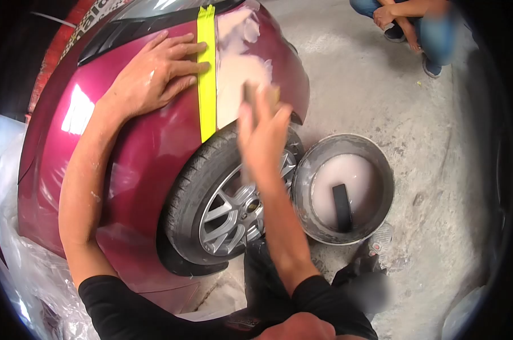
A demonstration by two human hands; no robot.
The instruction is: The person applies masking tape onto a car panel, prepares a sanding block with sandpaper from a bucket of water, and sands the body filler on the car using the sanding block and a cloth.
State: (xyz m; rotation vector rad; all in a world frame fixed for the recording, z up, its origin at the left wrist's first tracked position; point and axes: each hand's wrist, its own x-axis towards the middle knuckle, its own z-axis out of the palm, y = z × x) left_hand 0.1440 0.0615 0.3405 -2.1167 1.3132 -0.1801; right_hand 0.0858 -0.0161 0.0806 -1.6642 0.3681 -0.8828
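Observation:
My left hand [154, 73] rests on the dark red car panel [137, 147], fingers spread, with some fingertips touching a bright yellow tape strip [207, 79]. Right of the tape, the panel carries a beige filler patch [236, 73]. Over the lower part of that patch is my right hand [264, 127], blurred, its fingers bent around a small brownish block [248, 92] that is mostly hidden. Directly below both the tape and the patch sits the wheel [233, 212] in its arch.
A round bucket [384, 195] of cloudy pinkish liquid stands on the concrete floor right of the wheel, a dark block [341, 207] inside it. Another person [401, 14] crouches at the upper right. Clear plastic sheeting [18, 255] lies at the left.

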